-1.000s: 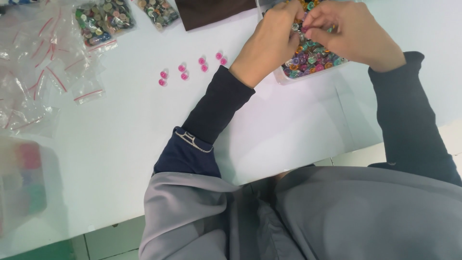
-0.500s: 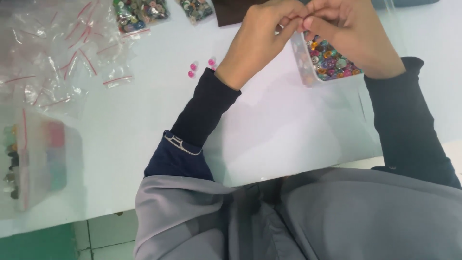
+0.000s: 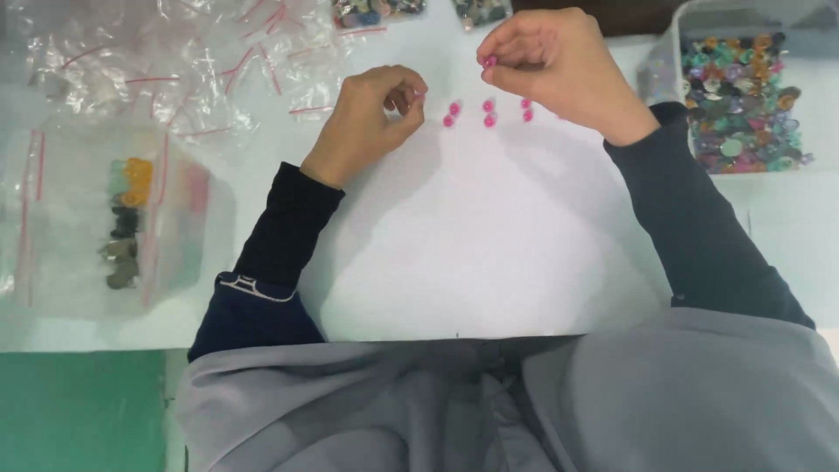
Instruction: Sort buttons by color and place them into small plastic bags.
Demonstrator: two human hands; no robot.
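Observation:
Several small pink beads (image 3: pixel 488 112) lie in pairs on the white table (image 3: pixel 472 245). My right hand (image 3: pixel 559 70) hovers just above them, its thumb and forefinger pinched on one pink bead (image 3: pixel 489 61). My left hand (image 3: pixel 371 114) rests on the table to the left of the beads, fingers curled toward the thumb; something tiny and pink seems to sit at the fingertips, too small to be sure. At the far right stands a clear plastic box (image 3: pixel 671 52) filled with mixed coloured beads.
Empty clear zip bags (image 3: pixel 157 70) are piled at the back left. A clear bag with yellow, green and dark beads (image 3: pixel 127 218) lies at the left. Two small bags of mixed beads (image 3: pixel 376 12) sit at the back edge. A green floor (image 3: pixel 79 411) shows below the table.
Both hands have left the bead box and moved left to the row of pink beads. The right hand now pinches a pink bead. The camera view has shifted, so the box sits further right.

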